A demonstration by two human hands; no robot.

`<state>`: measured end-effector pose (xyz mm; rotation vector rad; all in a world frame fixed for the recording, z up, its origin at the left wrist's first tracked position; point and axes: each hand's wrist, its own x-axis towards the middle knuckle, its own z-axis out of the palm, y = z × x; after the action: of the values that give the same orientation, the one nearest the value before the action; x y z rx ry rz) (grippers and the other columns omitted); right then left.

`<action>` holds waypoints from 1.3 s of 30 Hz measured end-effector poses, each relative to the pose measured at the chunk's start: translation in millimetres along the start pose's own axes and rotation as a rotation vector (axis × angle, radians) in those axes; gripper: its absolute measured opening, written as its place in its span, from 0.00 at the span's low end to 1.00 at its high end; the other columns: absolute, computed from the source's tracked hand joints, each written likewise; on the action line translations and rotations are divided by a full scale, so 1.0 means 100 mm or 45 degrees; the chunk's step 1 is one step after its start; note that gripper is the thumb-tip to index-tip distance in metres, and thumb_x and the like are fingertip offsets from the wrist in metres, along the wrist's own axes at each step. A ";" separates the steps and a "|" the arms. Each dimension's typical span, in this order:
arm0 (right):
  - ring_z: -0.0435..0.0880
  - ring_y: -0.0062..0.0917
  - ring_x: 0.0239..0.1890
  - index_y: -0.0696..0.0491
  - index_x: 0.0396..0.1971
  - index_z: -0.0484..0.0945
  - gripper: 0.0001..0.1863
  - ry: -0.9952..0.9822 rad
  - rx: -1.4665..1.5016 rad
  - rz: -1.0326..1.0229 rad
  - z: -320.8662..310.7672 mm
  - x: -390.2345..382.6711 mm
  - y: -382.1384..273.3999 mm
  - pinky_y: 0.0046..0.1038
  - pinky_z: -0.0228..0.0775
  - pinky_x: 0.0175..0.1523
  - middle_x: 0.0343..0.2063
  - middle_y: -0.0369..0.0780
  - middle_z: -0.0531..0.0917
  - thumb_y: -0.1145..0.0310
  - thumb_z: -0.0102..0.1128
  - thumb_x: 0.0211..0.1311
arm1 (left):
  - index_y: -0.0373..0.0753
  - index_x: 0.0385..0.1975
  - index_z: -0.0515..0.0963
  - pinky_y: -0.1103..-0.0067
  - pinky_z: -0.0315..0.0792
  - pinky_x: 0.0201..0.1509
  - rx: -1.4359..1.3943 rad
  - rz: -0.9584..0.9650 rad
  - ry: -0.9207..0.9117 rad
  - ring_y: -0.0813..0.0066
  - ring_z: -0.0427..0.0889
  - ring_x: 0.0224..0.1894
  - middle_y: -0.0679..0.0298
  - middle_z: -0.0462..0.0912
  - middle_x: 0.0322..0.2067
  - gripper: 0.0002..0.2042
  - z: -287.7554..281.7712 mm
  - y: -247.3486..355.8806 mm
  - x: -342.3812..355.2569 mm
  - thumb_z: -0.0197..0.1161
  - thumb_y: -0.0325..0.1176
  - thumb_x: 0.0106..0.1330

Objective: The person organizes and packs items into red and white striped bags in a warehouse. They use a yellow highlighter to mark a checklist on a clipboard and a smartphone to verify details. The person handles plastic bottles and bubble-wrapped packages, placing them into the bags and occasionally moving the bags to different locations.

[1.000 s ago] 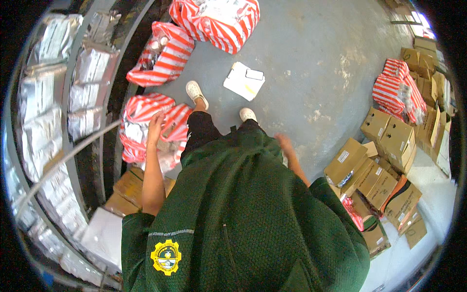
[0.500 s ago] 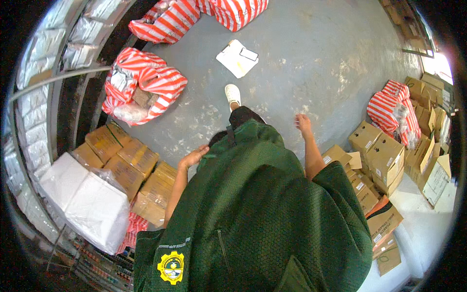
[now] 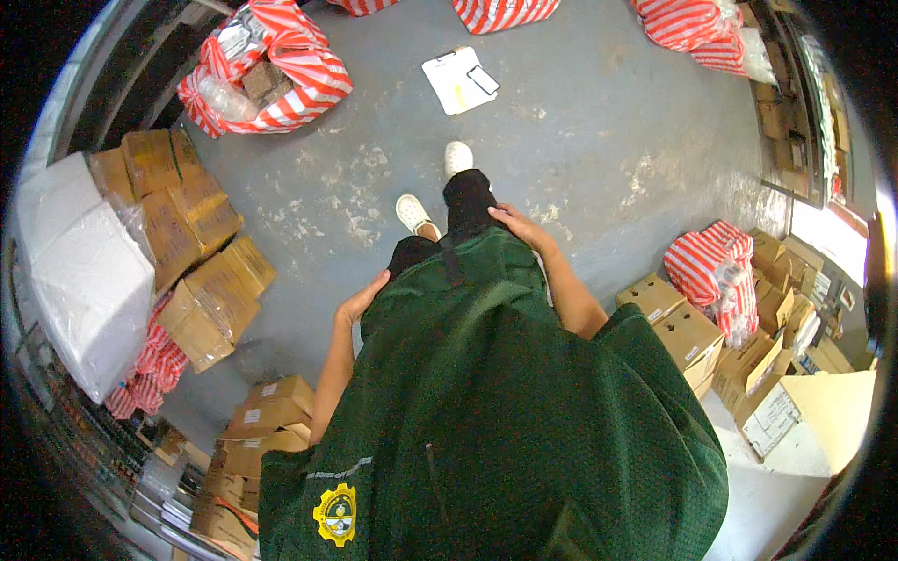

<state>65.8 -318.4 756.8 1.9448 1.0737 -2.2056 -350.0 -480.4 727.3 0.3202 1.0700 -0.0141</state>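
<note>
My left hand (image 3: 363, 297) rests against the left side of my dark trousers, at the hem of my green shirt (image 3: 505, 393). Its fingers stretch forward and hold nothing. On the right thigh of the black trousers (image 3: 468, 194) lies my right hand (image 3: 520, 227), fingers extended and empty. Both feet wear white clogs (image 3: 412, 213). Ahead on the grey floor lies a clipboard (image 3: 447, 93) with white paper. A phone (image 3: 483, 79) with a pale screen and dark edge sits on its right part. Neither hand is near the clipboard.
At the left stand a red-and-white striped bag (image 3: 313, 84), taped cartons (image 3: 192, 210) and a plastic-wrapped white block (image 3: 79, 271). On the right are another striped bag (image 3: 706, 271), brown cartons (image 3: 687, 337) and a shelf (image 3: 795, 122). More cartons (image 3: 271, 421) stand behind at lower left.
My right hand has come in from the side onto my thigh. Both feet now show, and the view has shifted: the left-hand bag and clipboard sit higher in the picture.
</note>
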 end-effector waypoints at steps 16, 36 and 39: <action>0.81 0.23 0.39 0.53 0.50 0.76 0.24 0.239 0.311 -0.079 -1.87 0.21 0.94 0.26 0.73 0.47 0.42 0.37 0.83 0.48 0.58 0.67 | 0.31 0.73 0.41 0.65 0.48 0.75 0.321 -0.074 0.343 0.54 0.50 0.75 0.47 0.48 0.74 0.57 1.07 0.79 0.91 0.44 0.77 0.59; 0.82 0.22 0.35 0.53 0.43 0.78 0.12 0.222 0.034 -0.475 -4.03 1.45 0.07 0.25 0.72 0.37 0.38 0.34 0.83 0.62 0.52 0.69 | 0.32 0.53 0.77 0.73 0.72 0.55 0.040 0.252 1.215 0.65 0.82 0.48 0.53 0.84 0.46 0.21 2.41 1.36 1.03 0.57 0.43 0.71; 0.80 0.21 0.31 0.52 0.43 0.78 0.13 -0.006 -0.043 -0.356 -3.64 1.21 0.13 0.26 0.71 0.35 0.36 0.34 0.83 0.59 0.55 0.68 | 0.33 0.54 0.77 0.73 0.72 0.56 -0.001 0.294 1.275 0.66 0.82 0.49 0.54 0.84 0.47 0.21 2.44 1.71 0.98 0.58 0.43 0.71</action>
<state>360.9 -99.2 647.2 1.8747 1.4524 -2.3010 -64.6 -367.5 792.7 0.4634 2.0140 0.3894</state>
